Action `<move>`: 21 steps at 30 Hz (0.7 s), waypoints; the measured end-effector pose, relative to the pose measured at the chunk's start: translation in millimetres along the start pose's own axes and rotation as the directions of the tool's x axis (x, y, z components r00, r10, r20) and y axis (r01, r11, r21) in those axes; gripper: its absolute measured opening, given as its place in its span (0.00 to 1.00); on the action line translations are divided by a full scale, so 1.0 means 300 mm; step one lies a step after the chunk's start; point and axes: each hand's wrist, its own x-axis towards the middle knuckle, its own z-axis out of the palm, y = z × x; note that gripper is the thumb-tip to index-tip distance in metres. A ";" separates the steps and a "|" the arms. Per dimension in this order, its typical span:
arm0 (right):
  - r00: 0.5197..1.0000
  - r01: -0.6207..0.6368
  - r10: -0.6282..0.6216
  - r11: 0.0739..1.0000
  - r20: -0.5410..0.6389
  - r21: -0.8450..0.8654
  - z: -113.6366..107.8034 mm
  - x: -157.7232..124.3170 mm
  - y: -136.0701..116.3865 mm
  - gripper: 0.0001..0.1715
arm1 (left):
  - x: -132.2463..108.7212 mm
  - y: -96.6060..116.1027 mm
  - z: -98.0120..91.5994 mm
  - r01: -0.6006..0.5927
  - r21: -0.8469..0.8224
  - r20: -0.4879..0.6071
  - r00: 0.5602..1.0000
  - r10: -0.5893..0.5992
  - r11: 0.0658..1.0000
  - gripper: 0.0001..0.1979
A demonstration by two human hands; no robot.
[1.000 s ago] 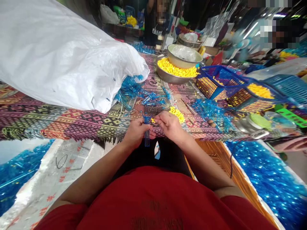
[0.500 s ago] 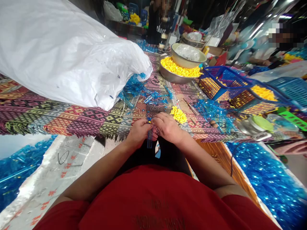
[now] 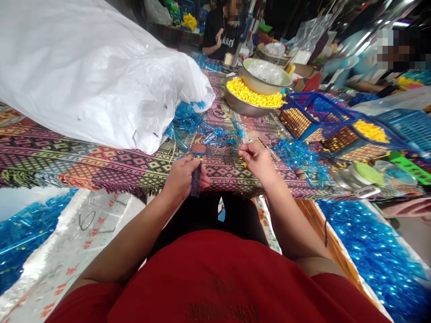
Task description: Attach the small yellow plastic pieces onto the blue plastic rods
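My left hand (image 3: 182,177) is closed round a clear blue plastic stick (image 3: 195,183) at the near edge of a patterned cloth (image 3: 101,168); a small yellow piece shows at the stick's top. My right hand (image 3: 256,159) has its fingers pinched together over the spot where a small pile of yellow pieces lay, and the hand hides that pile. What the pinch holds is too small to see. Loose blue plastic parts (image 3: 218,134) lie scattered just beyond both hands.
A big white plastic sack (image 3: 84,76) fills the left of the table. A metal bowl of yellow pieces (image 3: 251,96) stands behind, blue baskets (image 3: 313,116) with yellow pieces to the right. Blue parts fill a bin (image 3: 377,251) at my right. Another person (image 3: 224,31) sits across.
My hands have parted. The right hand moved right and forward onto the yellow pile; the left hand shifted slightly left and down with the blue stick.
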 end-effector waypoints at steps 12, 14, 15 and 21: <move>0.910 0.229 -0.008 0.844 0.415 -0.485 0.074 -0.001 -0.009 0.17 | 0.046 -0.050 -0.016 -0.008 0.249 -0.079 0.996 0.028 0.969 0.09; 0.897 0.300 -0.049 0.799 0.440 -0.521 0.085 0.009 -0.023 0.17 | 0.049 -0.055 -0.013 -0.006 0.280 -0.078 0.997 0.029 0.960 0.09; 0.889 0.330 -0.072 0.784 0.451 -0.525 0.089 0.012 -0.027 0.17 | 0.051 -0.056 -0.012 -0.002 0.282 -0.080 0.996 0.026 0.960 0.09; 0.896 0.335 -0.180 0.874 0.405 -0.353 0.079 0.017 0.004 0.13 | 0.058 -0.053 -0.011 0.010 0.230 -0.085 0.996 0.010 0.973 0.08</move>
